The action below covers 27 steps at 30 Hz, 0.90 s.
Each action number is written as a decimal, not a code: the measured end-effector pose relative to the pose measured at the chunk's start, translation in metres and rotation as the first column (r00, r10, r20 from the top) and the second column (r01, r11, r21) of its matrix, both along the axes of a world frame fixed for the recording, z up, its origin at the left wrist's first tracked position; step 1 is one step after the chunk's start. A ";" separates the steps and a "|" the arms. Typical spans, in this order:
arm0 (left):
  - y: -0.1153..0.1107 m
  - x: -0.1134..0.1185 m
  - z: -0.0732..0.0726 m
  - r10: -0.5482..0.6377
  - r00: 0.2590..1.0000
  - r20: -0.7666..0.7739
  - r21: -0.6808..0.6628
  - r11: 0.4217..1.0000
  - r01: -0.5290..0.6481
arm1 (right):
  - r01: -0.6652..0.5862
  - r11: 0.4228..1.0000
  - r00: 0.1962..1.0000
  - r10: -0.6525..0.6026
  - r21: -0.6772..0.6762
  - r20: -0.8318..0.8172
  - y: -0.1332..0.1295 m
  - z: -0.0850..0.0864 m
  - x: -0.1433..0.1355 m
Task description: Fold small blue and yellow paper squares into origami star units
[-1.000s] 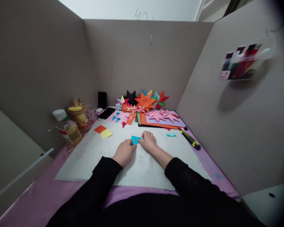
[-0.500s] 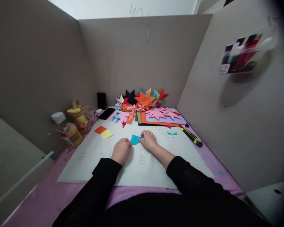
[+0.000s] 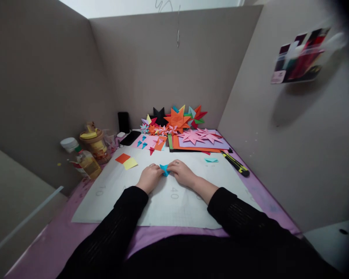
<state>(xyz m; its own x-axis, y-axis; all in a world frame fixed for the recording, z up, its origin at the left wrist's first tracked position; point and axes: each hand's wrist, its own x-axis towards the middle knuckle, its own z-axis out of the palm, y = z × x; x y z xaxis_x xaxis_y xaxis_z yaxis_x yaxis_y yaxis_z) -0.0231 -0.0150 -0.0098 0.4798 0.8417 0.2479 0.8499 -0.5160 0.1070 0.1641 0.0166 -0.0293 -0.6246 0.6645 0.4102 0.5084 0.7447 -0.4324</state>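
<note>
A small piece of blue paper (image 3: pixel 164 169), partly folded, lies between my two hands over the white sheet (image 3: pixel 174 209). My left hand (image 3: pixel 150 177) pinches its left side with the fingertips. On the other side, my right hand (image 3: pixel 182 173) grips the right edge, its fingers closed together. Parts of the blue paper are hidden under the fingers. To the left lie an orange square (image 3: pixel 122 158) and a yellow square (image 3: pixel 130 163). A folded turquoise piece (image 3: pixel 211 160) rests to the right of my hands.
Folded paper stars (image 3: pixel 178 119) stand at the back wall, with pink stars (image 3: pixel 192 136) on coloured sheets. A yellow-black cutter (image 3: pixel 235 164) lies right. Left are a glue bottle (image 3: pixel 88 164), a jar (image 3: pixel 95 145) and a black phone (image 3: pixel 130 138).
The blue paper, flatter and wider before, is now bent up and narrower. My right hand has moved left, and both hands are closer together. The camera view has shifted slightly.
</note>
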 end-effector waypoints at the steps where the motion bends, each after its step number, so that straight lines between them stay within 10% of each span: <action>1: -0.001 -0.001 0.001 -0.005 1.000 -0.012 0.001 1.000 0.005 | -0.063 0.998 0.998 0.064 -0.003 0.015 -0.003 0.000 0.001; 15: 0.037 -0.013 0.000 -0.069 0.956 0.287 -0.261 0.954 0.147 | -0.148 0.989 0.986 0.146 0.016 0.080 -0.009 -0.005 0.012; 27: 0.042 -0.005 -0.007 0.015 0.988 0.156 -0.213 0.977 0.019 | -0.093 0.994 0.993 0.097 -0.059 0.067 -0.014 -0.004 0.013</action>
<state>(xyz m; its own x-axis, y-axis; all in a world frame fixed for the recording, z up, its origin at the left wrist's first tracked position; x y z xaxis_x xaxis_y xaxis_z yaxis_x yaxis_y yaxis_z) -0.0284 0.0270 -0.0169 0.4509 0.8824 0.1344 0.8132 -0.4682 0.3456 0.1774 0.0029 -0.0334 -0.7117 0.6217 0.3272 0.4671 0.7666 -0.4406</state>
